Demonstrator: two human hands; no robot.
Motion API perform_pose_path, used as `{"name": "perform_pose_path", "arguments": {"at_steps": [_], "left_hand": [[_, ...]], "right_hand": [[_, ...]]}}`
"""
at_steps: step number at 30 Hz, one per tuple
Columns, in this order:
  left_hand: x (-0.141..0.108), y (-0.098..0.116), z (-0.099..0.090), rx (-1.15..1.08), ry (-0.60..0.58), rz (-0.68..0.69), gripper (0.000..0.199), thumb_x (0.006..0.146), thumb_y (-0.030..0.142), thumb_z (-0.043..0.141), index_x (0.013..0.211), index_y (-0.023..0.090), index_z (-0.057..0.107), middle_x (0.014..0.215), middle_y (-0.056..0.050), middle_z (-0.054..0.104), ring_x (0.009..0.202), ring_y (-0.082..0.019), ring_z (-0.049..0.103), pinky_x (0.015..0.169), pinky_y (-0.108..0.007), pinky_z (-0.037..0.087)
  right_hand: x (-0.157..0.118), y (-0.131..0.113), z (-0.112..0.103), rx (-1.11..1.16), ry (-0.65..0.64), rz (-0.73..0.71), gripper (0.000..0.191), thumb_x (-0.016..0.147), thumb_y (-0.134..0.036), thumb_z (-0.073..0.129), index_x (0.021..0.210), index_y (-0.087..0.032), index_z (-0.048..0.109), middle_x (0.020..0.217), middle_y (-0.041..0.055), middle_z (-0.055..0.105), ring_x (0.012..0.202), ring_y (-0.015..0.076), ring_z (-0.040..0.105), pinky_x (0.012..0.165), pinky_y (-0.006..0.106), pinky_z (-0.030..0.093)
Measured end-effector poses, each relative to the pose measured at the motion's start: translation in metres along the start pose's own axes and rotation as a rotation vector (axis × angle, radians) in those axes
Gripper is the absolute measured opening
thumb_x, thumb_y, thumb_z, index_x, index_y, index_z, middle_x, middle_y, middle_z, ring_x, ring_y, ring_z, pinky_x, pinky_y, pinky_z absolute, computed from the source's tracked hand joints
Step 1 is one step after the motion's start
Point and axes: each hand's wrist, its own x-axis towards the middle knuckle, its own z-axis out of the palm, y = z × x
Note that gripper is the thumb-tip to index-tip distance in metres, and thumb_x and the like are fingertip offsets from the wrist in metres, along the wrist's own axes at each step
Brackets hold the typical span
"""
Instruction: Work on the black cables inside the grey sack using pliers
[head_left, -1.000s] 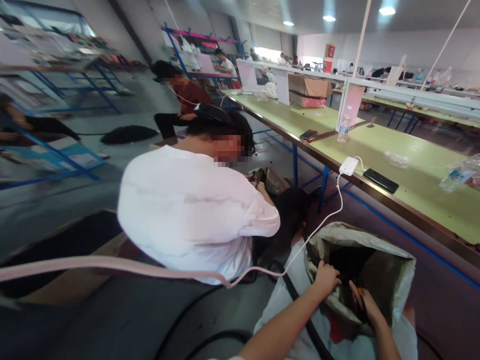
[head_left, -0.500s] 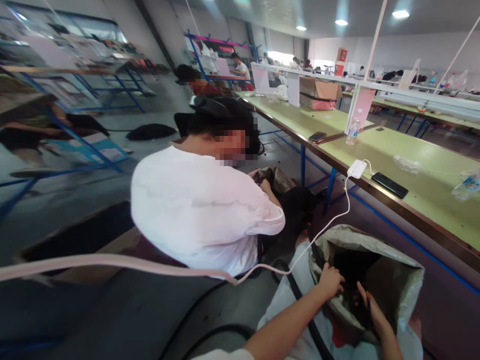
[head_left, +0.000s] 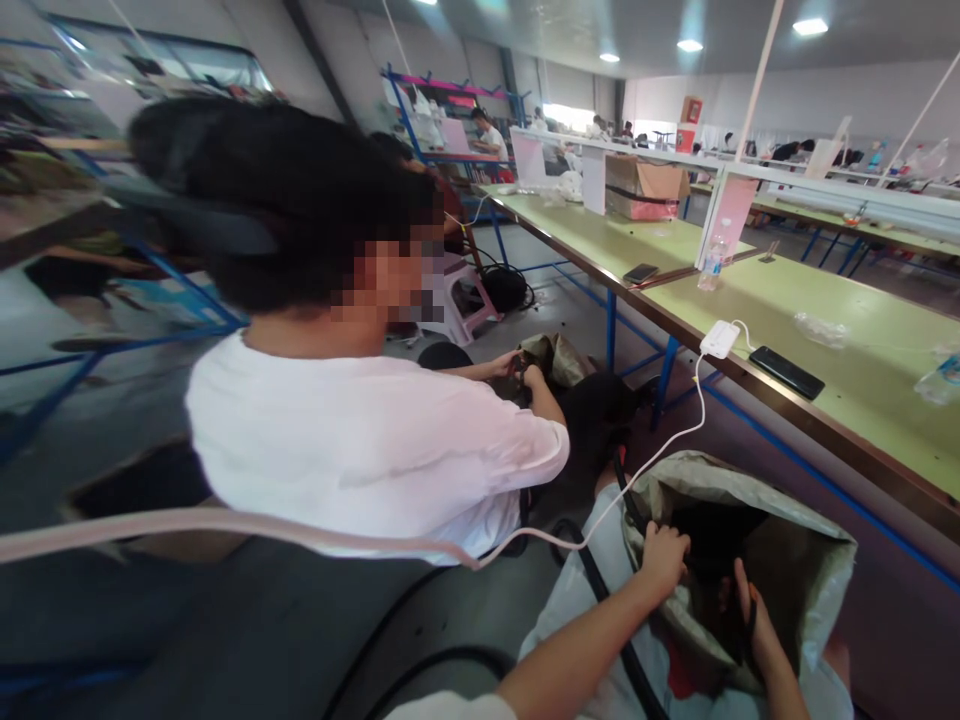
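An open sack [head_left: 814, 590] with a pale, crinkled rim and dark inside sits on my lap. At its near-left rim, my left hand [head_left: 665, 560] is closed with fingers curled around a length of black tubing [head_left: 634, 500], which rises above the hand. My right hand [head_left: 763, 630] reaches into the sack's mouth, closed around a black hand tool [head_left: 751, 622] with an orange part; its working end is hidden. More thick black tubing [head_left: 611, 610] crosses my lap beside my left forearm. What lies deep in the sack is too dark to make out.
A co-worker in a white shirt [head_left: 360, 440] sits close on my left, hands at another sack [head_left: 559, 360]. A white cable [head_left: 600, 535] hangs across in front of me from a charger [head_left: 718, 340] on the green table [head_left: 862, 320], beside a phone [head_left: 787, 371].
The co-worker's head and upper body have shifted left and risen. My right hand has turned slightly, its fingers more upright. My left hand stays at the sack's rim.
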Motion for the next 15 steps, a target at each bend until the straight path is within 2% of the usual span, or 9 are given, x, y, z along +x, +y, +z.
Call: {"name": "perform_pose_path", "arguments": {"at_steps": [4,9,15], "left_hand": [[-0.004,0.004,-0.008,0.011,-0.01,-0.01,0.023,0.09,0.028,0.073,0.111,0.021,0.07,0.12,-0.01,0.071,0.119,-0.029,0.061,0.106,-0.046,0.033],[-0.005,0.006,-0.01,0.025,-0.027,-0.02,0.027,0.089,0.028,0.073,0.115,0.02,0.069,0.121,-0.012,0.071,0.119,-0.03,0.062,0.108,-0.047,0.034],[-0.002,0.004,-0.001,0.112,-0.016,0.024,0.031,0.098,0.04,0.068,0.121,0.02,0.071,0.122,-0.015,0.072,0.118,-0.031,0.065,0.11,-0.049,0.036]], "right_hand": [[-0.003,-0.004,-0.009,0.011,0.026,-0.076,0.07,0.059,-0.089,0.069,0.068,-0.02,0.063,0.063,0.004,0.063,0.062,0.0217,0.06,0.061,0.033,0.047],[-0.014,-0.009,-0.009,-0.007,-0.039,-0.127,0.061,0.055,-0.074,0.08,0.074,-0.017,0.069,0.064,0.0035,0.064,0.063,0.0223,0.058,0.06,0.033,0.046],[-0.015,-0.013,-0.007,-0.047,-0.085,-0.11,0.064,0.06,-0.082,0.073,0.064,-0.018,0.064,0.062,0.0058,0.063,0.061,0.0213,0.057,0.061,0.033,0.045]]}}
